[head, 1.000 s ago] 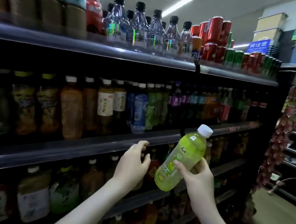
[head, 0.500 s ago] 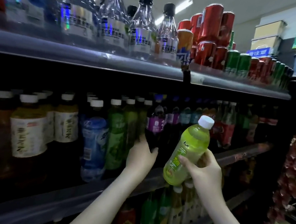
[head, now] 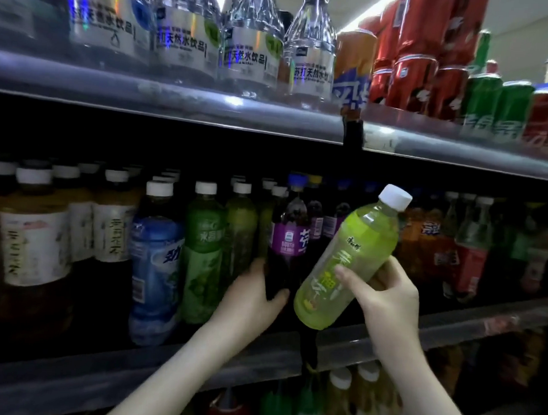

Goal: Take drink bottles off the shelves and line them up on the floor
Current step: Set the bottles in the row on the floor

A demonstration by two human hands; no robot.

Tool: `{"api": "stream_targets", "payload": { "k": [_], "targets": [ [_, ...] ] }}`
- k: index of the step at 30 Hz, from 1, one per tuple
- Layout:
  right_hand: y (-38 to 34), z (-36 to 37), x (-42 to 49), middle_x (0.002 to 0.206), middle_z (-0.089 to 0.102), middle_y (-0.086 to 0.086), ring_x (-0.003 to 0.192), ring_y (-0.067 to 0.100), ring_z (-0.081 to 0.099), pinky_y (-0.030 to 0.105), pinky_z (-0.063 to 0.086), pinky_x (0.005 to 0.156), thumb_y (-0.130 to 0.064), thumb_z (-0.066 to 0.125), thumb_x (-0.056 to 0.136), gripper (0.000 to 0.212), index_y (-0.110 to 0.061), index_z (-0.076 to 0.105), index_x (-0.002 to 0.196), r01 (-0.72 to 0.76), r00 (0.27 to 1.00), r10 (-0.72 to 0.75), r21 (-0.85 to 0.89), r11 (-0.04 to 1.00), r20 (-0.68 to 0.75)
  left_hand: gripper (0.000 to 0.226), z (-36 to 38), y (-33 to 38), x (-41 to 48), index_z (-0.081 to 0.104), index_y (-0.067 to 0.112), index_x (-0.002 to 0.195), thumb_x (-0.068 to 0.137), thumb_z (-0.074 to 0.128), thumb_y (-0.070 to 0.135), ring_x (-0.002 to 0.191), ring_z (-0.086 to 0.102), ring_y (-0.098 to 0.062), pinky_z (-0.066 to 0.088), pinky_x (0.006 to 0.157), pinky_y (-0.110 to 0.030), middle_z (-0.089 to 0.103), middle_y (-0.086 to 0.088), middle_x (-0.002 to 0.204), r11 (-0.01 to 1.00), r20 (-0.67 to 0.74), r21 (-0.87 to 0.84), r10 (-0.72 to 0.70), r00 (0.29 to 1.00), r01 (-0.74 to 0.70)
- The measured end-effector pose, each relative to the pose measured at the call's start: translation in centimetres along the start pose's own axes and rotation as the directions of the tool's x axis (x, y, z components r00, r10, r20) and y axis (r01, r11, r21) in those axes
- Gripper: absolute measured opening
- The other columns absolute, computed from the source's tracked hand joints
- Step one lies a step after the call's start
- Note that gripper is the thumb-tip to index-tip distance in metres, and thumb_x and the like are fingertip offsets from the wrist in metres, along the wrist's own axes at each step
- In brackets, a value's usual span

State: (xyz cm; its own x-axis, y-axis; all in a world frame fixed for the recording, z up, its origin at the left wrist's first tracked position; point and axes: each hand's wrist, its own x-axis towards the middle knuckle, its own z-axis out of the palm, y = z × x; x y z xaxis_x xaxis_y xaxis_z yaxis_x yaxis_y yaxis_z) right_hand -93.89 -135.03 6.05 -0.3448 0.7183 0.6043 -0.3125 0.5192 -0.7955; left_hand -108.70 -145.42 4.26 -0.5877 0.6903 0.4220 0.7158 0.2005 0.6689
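My right hand [head: 386, 297] grips a yellow-green drink bottle [head: 349, 263] with a white cap, tilted with its cap up and to the right, in front of the middle shelf [head: 451, 327]. My left hand [head: 251, 302] is wrapped around the lower part of a dark bottle with a purple label [head: 288, 237] that stands on that shelf. Beside it to the left stand green bottles [head: 202, 251], a blue bottle [head: 155, 264] and brown tea bottles [head: 33, 240].
The top shelf [head: 176, 105] carries clear water bottles [head: 311, 55], an orange can, stacked red cans [head: 416, 55] and green cans [head: 497, 102]. Red and orange soda bottles [head: 469, 251] fill the middle shelf at right. More bottles [head: 338, 400] stand on the shelf below.
The view has drawn closer to the middle shelf. My left hand reached up from the shelf edge and closed around the purple-label bottle. My right hand kept hold of the yellow-green bottle.
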Motion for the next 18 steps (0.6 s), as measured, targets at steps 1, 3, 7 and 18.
{"api": "stream_targets", "payload": {
  "k": [1,3,7,18],
  "targets": [
    [-0.6,0.1,0.0,0.09,0.073,-0.008,0.087,0.008,0.068,0.024,0.054,0.075,-0.027,0.08,0.066,0.033,-0.021,0.068,0.096,0.012,0.999,-0.013,0.016,1.0,0.048,0.055,-0.7,0.2,-0.8,0.035,0.022,0.14,0.091,0.059,0.029,0.109,0.055,-0.004,0.043,0.085,-0.014,0.057,0.009,0.123,0.997,-0.011,-0.06,0.043,0.999,-0.044],
    [-1.7,0.6,-0.1,0.091,0.073,-0.009,0.088,0.006,0.068,0.023,0.054,0.074,-0.029,0.08,0.064,0.036,-0.022,0.068,0.097,0.03,0.985,-0.034,0.027,0.999,0.168,0.061,-2.1,0.9,-2.5,0.031,0.033,0.141,0.088,0.061,0.026,0.111,0.049,0.011,0.038,0.088,-0.004,0.052,0.021,0.125,0.979,0.0,-0.164,0.123,0.992,-0.121],
    [-2.8,3.6,-0.4,0.096,0.073,-0.009,0.091,0.006,0.069,0.026,0.056,0.078,-0.014,0.084,0.068,0.039,-0.022,0.066,0.102,0.01,0.918,-0.029,0.052,0.999,0.396,0.069,-3.9,2.3,-4.0,0.028,0.05,0.129,0.077,0.072,0.039,0.102,0.057,0.01,0.049,0.083,-0.012,0.059,0.027,0.112,0.98,-0.027,-0.097,0.172,0.985,-0.174],
    [2.9,6.3,3.3,0.125,0.052,0.002,0.115,0.016,0.051,0.033,0.043,0.099,-0.034,0.08,0.073,0.072,-0.017,0.044,0.133,0.093,0.982,-0.043,-0.273,0.957,0.186,0.062,-2.5,0.6,-2.4,0.038,0.013,0.123,0.081,0.068,0.048,0.101,0.062,-0.027,0.052,0.079,-0.032,0.062,-0.006,0.111,0.979,-0.43,0.038,-0.164,0.888,0.199]
  ]
}}
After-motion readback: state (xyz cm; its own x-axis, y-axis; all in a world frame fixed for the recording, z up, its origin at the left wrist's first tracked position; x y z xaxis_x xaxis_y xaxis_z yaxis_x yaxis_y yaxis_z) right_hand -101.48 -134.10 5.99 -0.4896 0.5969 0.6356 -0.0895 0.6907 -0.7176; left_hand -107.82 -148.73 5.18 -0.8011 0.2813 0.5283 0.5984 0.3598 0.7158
